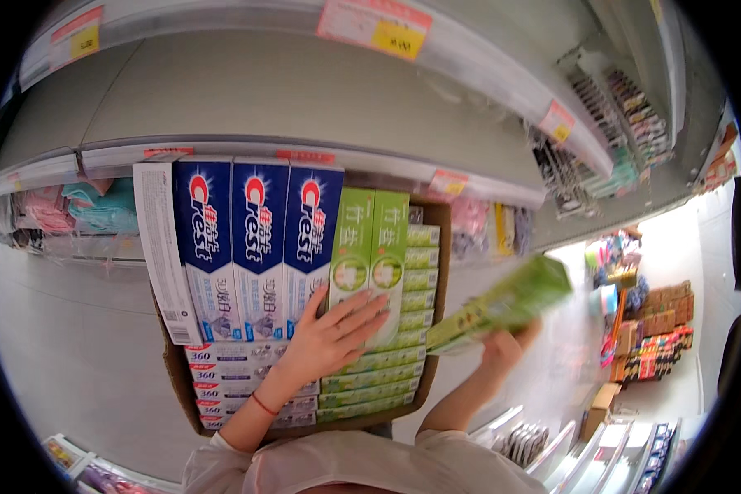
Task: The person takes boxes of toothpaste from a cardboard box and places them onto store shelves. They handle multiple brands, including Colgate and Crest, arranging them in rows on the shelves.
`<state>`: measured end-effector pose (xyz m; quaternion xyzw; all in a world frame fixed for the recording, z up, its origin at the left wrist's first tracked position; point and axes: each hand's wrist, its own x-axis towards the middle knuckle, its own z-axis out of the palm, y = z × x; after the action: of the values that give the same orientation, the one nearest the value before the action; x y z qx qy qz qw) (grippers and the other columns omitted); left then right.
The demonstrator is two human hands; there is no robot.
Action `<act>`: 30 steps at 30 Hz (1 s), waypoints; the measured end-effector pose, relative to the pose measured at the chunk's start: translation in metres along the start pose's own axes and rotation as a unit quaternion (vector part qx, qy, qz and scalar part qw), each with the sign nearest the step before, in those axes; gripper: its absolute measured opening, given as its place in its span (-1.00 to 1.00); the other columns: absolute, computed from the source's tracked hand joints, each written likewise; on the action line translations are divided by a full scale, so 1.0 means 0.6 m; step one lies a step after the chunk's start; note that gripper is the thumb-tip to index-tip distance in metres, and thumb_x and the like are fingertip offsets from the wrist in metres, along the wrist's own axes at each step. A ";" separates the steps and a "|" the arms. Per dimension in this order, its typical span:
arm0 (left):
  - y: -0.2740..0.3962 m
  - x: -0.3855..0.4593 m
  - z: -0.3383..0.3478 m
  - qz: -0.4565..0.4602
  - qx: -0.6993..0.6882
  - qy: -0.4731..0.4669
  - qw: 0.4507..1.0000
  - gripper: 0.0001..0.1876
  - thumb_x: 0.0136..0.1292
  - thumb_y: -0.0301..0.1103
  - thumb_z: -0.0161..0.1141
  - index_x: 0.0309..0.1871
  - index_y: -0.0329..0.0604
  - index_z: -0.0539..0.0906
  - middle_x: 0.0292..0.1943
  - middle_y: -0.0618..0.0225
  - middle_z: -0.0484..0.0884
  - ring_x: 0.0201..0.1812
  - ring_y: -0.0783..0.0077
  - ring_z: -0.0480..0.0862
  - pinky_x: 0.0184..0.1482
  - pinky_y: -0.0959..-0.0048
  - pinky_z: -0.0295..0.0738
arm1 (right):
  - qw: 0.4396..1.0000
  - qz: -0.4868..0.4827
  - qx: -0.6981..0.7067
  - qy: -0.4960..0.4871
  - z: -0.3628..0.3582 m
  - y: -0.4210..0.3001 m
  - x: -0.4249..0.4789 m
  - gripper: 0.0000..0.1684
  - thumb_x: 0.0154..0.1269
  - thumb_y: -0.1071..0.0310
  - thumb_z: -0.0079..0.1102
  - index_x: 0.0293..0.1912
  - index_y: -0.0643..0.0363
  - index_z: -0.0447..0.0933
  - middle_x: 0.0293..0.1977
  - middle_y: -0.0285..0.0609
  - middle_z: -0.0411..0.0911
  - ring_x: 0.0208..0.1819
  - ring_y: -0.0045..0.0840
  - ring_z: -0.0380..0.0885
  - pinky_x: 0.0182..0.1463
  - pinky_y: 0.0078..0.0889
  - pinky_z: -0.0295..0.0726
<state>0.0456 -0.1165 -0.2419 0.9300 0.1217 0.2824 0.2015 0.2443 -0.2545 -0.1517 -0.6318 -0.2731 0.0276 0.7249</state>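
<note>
My left hand (336,333), with a red cord at its wrist, lies with fingers spread over two green toothpaste boxes (389,234). These lie side by side on top of a full cardboard carton (439,259). Off the carton's right side, my right hand (507,346) grips another green toothpaste box (500,302), tilted and blurred. To the left of the green pair lie blue-and-white Crest boxes (259,247), and a white box (168,253) turned on its edge. Below these, white-and-purple boxes (238,373) and green boxes (373,370) stand packed in rows.
A grey shelf (272,99) with price tags along its edge spans the space beyond the carton. Bagged pink and teal goods (102,204) hang or lie beneath it. Hanging packs (593,117) are at upper right, and a brown box (600,404) stands along the aisle.
</note>
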 end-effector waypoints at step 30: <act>0.002 0.020 0.008 -0.006 -0.024 0.002 1.000 -0.31 -0.12 -0.24 0.38 0.24 0.16 0.56 0.37 0.59 0.41 0.36 0.46 0.37 0.42 -0.03 0.00 | 0.975 -0.012 -0.053 -0.216 0.122 0.133 0.054 -0.24 0.18 0.66 0.16 0.38 0.24 0.21 0.40 -0.07 0.10 0.37 -0.36 0.23 0.35 -0.33 0.32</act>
<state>0.0584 -0.1152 -0.2395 0.9236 0.1204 0.2859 0.2253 0.2645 -0.1600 -0.2103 -0.6451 -0.4321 0.1398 0.6145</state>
